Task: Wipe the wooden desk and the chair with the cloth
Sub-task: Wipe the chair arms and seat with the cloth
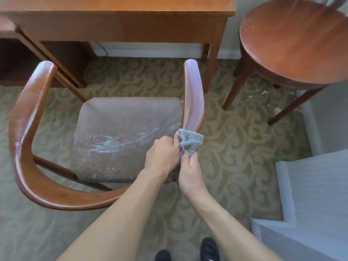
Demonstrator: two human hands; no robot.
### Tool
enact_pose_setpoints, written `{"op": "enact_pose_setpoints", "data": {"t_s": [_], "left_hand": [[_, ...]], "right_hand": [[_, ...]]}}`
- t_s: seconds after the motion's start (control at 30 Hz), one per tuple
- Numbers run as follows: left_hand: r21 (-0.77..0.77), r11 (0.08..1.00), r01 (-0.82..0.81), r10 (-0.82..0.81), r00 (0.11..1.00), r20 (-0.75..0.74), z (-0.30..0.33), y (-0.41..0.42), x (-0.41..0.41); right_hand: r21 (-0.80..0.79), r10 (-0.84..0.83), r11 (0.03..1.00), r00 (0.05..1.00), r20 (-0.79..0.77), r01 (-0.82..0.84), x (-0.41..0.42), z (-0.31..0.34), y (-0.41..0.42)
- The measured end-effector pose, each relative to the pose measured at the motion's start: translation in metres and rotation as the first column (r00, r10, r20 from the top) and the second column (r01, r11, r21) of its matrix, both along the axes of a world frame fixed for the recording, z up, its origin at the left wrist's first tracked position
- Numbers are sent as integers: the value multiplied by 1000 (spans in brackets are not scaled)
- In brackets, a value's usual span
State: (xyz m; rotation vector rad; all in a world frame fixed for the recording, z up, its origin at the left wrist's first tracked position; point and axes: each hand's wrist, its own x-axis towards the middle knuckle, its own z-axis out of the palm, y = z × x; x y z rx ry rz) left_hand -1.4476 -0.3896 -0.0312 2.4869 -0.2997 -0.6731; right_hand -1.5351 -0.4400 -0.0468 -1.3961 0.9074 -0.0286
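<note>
A wooden armchair [24,129] with a curved back rail and a brown padded seat [122,132] stands in front of me; white wet streaks mark the seat. A grey cloth [191,141] is bunched at the near end of the chair's right armrest [194,95]. My left hand [162,155] and my right hand [190,170] both grip the cloth, close together over the seat's right rear corner. The wooden desk [120,19] runs along the top of the view, beyond the chair.
A round wooden side table [293,40] stands at the upper right on splayed legs. A white bed or ledge [310,194] fills the lower right. Patterned carpet [235,147] covers the floor, with small crumbs under the round table. My black shoes [209,249] show at the bottom.
</note>
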Motion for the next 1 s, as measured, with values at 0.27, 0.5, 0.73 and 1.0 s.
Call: {"op": "enact_pose_setpoints", "data": {"t_s": [0.27,0.5,0.73,1.0], "left_hand": [[-97,990,106,-114,990,-80,1,21,5],[142,904,402,-408,913,14,32,170,27],[196,866,461,-476,879,36,18,186,22],[195,877,440,-469,872,140,13,188,23]], "right_hand": [[-136,-133,983,989,-68,123,44,6,-32],[-160,-239,960,970,-34,231,31,15,13],[-169,-324,930,945,46,327,15,15,103],[29,-430,903,903,9,429,1,31,175]]}}
